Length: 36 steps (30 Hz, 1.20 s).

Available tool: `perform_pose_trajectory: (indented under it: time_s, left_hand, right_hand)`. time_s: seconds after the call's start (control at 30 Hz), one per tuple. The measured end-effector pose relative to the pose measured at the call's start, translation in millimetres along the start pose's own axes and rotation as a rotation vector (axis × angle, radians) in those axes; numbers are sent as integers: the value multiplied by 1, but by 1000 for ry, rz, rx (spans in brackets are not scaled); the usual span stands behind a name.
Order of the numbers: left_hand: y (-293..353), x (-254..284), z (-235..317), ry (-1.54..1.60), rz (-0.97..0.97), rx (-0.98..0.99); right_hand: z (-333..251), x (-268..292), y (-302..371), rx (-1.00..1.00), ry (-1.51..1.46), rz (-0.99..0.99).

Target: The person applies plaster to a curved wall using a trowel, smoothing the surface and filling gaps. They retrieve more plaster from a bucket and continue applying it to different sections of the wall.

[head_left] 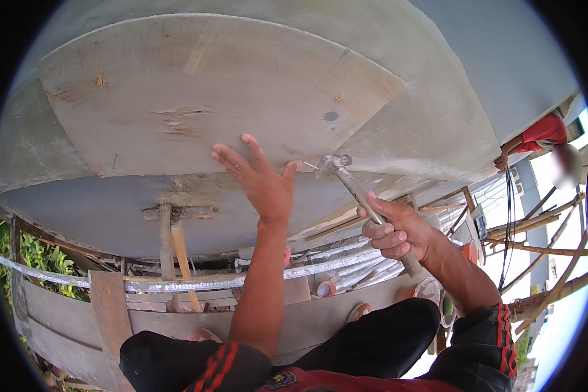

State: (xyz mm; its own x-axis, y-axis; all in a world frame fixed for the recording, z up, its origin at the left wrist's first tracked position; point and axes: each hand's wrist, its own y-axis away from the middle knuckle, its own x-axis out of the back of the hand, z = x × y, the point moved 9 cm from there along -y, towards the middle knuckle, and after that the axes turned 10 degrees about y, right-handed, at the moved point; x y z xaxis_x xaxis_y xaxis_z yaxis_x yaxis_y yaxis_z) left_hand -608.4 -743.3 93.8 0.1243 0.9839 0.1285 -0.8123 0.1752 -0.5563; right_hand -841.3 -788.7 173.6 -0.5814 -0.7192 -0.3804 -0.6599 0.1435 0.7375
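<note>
Left hand: you are resting it against the pale curved panel, fingers spreading wide, the thumb pointing toward the nail.
Right hand: you are gripping the hammer by its handle, fingers curling around it.
Hammer head: it is sitting just beside the nail, near the panel's lower edge; I cannot tell whether the 2 are touching.
Wooden props: 2 are standing left of your left forearm.
Co-worker: 1 person in red is leaning in at far right, a hand beside dark cables.
</note>
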Motion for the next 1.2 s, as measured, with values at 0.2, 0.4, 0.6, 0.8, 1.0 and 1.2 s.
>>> perform_pose_trajectory:
  time_s: [0.2, 0.4, 0.6, 0.8, 1.0, 1.2]
  left_hand:
    - [14, -10, -6, -57, 15, -50]
    - [1, -5, -11, -301, 16, -150]
    - [0, -7, 1, -345, 3, -140]
    - [-6, -4, 3, -394, 34, -197]
    - [4, -6, 6, -547, 51, -247]
    - [-3, 26, -6, -196, 204, -237]
  right_hand:
    - [35, 77, 82, 11, 155, 177]
    - [199, 198, 152, -108, 202, 526]
    - [419, 304, 177, -215, 698, 1361]
    - [471, 323, 171, -227, 508, 1691]
    - [494, 332, 196, -141, 404, 1895]
    - [444, 332, 195, -76, 470, 1962]
